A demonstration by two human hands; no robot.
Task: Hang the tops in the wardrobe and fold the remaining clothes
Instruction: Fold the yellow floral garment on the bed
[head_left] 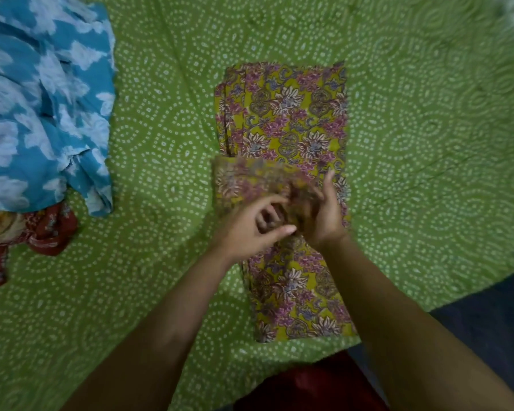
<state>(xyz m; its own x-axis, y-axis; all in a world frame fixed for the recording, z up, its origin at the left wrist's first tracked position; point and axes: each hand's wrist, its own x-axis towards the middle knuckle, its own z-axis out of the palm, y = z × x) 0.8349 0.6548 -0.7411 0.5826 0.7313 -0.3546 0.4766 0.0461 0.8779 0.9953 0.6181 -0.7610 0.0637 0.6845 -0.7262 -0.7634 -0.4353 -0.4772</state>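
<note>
A yellow-green floral garment (288, 114) lies folded into a long strip down the middle of the green dotted bedsheet (166, 120). Its middle part is lifted and blurred, doubled over towards the left. My left hand (250, 226) is at that raised fold with curled fingers, thumb out. My right hand (321, 209) holds the lifted cloth from the right side, fingers under the fabric. The near end of the garment (303, 304) lies flat between my forearms.
A blue and white printed cloth (42, 99) is heaped at the left edge of the bed. A dark red patterned garment (42, 229) lies bunched below it. The bed's near right edge (445, 301) drops to a dark floor.
</note>
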